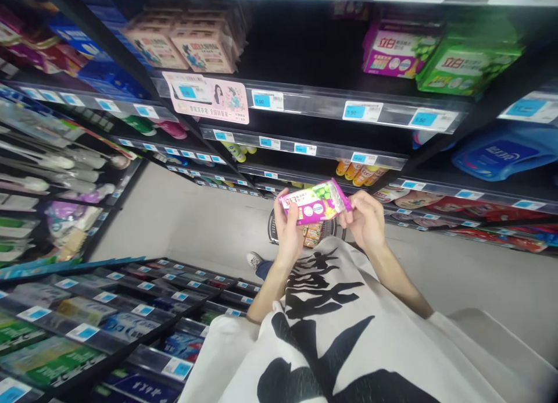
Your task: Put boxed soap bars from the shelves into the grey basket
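A purple-and-white wrapped pack of laundry soap [314, 203] with green grapes printed on it is held up in front of my chest. My left hand [289, 231] grips its left end, thumb across the printed face. At the opposite end, the fingers of my right hand [366, 220] pinch the purple edge of the wrapper. Below the pack a dark basket [273, 231] shows partly, with several orange-and-white packs [312, 234] inside; my hands and the soap hide part of it.
Ahead is a shelf with purple soap packs [389, 51], green soap packs [471, 63] and pink boxes [203, 45]. A blue detergent bottle [505, 153] sits at the right. More shelving with boxed goods [52, 356] stands at the lower left. Grey floor [187, 223] runs between.
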Available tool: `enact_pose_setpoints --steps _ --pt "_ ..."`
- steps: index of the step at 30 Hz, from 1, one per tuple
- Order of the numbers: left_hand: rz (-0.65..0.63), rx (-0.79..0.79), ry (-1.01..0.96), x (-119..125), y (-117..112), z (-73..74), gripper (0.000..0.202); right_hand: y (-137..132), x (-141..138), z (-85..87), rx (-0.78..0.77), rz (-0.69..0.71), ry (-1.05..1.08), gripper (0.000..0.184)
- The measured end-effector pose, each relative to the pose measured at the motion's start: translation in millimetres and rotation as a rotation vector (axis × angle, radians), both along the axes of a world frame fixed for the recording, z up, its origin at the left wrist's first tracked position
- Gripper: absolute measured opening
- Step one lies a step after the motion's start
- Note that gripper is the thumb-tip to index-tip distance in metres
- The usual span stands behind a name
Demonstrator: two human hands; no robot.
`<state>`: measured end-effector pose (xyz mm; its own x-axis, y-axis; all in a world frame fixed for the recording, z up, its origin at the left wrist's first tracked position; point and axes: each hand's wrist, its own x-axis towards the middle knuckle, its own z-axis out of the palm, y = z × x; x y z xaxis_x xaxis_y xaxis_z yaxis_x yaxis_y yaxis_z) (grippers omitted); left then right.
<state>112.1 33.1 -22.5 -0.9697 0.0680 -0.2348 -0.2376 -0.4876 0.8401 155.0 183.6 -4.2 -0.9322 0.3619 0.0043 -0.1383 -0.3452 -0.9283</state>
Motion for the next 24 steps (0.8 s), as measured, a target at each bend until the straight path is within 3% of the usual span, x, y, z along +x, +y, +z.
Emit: enact_pose_setpoints --steps 4,7,10,17,24 --pt "0.042 -0.1 0.143 -5 2 4.5 0.068 -9 10 -6.3 0.43 -0.345 0.149 0.02" --pt "0.085 -0.131 0.247 -4 6 3.1 0.066 -16 13 -9.9 0.753 -0.421 0.278 0.041" --pt "0.151 -0.112 0.322 0 12 0.7 0.064 -17 13 -10.6 0.969 -0.435 0.41 0.052" --pt "0.274 -0.163 0.448 14 20 -3.4 0.068 -14 12 -12.5 1.169 -0.494 0.711 0.062" --pt "0.267 -0.219 0.473 18 24 1.2 0.072 -18 11 -10.0 1.138 -0.473 0.827 0.055"
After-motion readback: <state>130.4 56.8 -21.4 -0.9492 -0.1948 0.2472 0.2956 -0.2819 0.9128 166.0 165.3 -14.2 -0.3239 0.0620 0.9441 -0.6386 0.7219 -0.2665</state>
